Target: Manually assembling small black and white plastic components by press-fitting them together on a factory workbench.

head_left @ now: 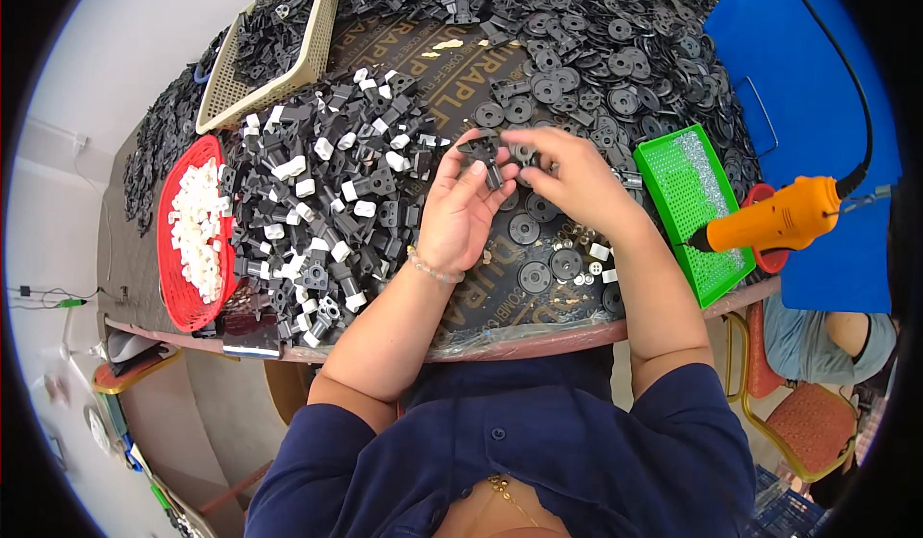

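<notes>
My left hand is closed on a black plastic part, with the thumb lying over it and the palm turned up. The part has a flat, wide top and a short stem pointing down. From the right, my right hand reaches to it with curled fingers, the index finger at its top edge. Something dark shows between the right thumb and fingers, too hidden to name. Under and beside my hands lie black round discs with raised centres.
Left of my hands spreads a pile of black parts with white caps. A red basket holds white pieces; a beige basket holds black ones. At right, an orange power screwdriver lies across a green tray of small screws.
</notes>
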A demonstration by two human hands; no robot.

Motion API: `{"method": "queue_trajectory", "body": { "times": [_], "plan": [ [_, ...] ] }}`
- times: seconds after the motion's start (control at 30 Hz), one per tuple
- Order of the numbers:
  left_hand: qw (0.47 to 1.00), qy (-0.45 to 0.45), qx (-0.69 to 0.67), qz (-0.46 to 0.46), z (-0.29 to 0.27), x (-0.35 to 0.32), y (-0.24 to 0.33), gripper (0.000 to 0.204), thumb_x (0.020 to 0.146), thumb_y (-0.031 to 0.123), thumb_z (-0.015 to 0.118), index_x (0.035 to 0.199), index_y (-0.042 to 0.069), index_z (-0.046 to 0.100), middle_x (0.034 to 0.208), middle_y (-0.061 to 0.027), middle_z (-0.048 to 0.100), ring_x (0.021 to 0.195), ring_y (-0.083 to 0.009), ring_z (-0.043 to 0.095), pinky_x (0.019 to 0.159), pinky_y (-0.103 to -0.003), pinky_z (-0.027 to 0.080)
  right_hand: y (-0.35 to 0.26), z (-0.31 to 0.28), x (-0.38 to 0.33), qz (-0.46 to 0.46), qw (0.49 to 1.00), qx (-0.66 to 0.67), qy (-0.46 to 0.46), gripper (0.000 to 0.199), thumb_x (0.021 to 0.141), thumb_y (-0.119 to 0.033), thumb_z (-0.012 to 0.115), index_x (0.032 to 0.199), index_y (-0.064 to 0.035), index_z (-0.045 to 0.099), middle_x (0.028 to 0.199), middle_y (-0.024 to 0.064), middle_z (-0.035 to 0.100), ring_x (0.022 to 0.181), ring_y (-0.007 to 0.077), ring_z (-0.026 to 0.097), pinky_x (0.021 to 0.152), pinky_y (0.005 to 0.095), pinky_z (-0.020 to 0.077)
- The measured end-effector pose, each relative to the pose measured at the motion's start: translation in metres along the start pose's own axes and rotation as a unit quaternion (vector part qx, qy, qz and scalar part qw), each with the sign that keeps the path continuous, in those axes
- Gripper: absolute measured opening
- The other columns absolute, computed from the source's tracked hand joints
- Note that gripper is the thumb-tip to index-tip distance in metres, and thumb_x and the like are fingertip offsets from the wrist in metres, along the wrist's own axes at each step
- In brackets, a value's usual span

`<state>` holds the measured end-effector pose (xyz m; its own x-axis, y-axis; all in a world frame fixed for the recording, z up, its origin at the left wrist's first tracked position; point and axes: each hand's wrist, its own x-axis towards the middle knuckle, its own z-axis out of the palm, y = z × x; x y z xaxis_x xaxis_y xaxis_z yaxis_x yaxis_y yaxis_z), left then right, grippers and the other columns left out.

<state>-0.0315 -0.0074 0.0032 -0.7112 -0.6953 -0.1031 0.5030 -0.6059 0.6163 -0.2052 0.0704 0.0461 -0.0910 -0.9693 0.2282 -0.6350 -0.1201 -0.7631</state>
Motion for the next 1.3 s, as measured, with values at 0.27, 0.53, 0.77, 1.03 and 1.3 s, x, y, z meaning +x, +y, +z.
{"method": "queue_trajectory", "body": {
  "times": [0.27, 0.53, 0.77, 1.03, 1.3],
  "plan": [
    [0.999, 0.026, -0.041, -0.019, 0.005, 0.000, 0.001, 0.033, 0.100, 0.011, 0.056, 0.131, 0.011, 0.048, 0.127, -0.0113, 0.060, 0.113, -0.0233, 0.062, 0.098, -0.038, 0.052, -0.002, -0.002, 0.005, 0.076, 0.949, 0.290, 0.100, 0.049, 0.080, 0.003, 0.070, 0.127, -0.0019, 0.058, 0.108, 0.0057, 0.064, 0.099, 0.0126, 0.062, 0.088, 0.0286, 0.0493],
    [0.993, -0.038, -0.082, -0.069, 0.008, -0.003, 0.004, 0.033, 0.102, 0.015, 0.052, 0.135, 0.011, 0.049, 0.131, -0.0095, 0.059, 0.121, -0.0235, 0.059, 0.104, -0.041, 0.051, -0.006, 0.013, 0.005, -0.030, 0.982, 0.151, 0.109, 0.041, 0.074, -0.012, 0.077, 0.115, -0.0082, 0.069, 0.137, 0.0099, 0.053, 0.133, 0.0264, 0.046, 0.113, 0.0411, 0.0314],
    [0.994, -0.048, -0.074, -0.059, 0.012, -0.008, 0.005, 0.035, 0.103, 0.015, 0.051, 0.137, 0.007, 0.048, 0.132, -0.0095, 0.058, 0.125, -0.0243, 0.056, 0.105, -0.041, 0.050, -0.009, 0.009, 0.002, -0.089, 0.987, -0.015, 0.134, 0.043, 0.075, -0.021, 0.079, 0.116, -0.0121, 0.070, 0.134, 0.0101, 0.056, 0.129, 0.0321, 0.046, 0.110, 0.0448, 0.0353],
    [0.967, -0.078, 0.234, 0.056, 0.021, -0.013, 0.001, 0.034, 0.099, 0.004, 0.055, 0.133, -0.004, 0.052, 0.122, -0.0092, 0.064, 0.106, -0.0185, 0.066, 0.091, -0.030, 0.054, 0.001, -0.013, -0.002, -0.093, 0.991, -0.041, 0.085, 0.025, 0.088, -0.016, 0.067, 0.110, -0.0021, 0.069, 0.129, 0.0116, 0.062, 0.120, 0.0276, 0.057, 0.102, 0.0396, 0.0435],
    [0.901, -0.031, 0.415, 0.125, 0.015, -0.014, 0.002, 0.022, 0.095, 0.004, 0.063, 0.114, -0.005, 0.060, 0.097, -0.0051, 0.069, 0.084, -0.0092, 0.065, 0.077, -0.023, 0.053, -0.018, -0.021, -0.005, 0.004, 0.998, 0.049, 0.048, 0.024, 0.089, -0.018, 0.069, 0.102, 0.0021, 0.066, 0.104, 0.0101, 0.067, 0.101, 0.0189, 0.062, 0.091, 0.0320, 0.0479]
  ]
}}
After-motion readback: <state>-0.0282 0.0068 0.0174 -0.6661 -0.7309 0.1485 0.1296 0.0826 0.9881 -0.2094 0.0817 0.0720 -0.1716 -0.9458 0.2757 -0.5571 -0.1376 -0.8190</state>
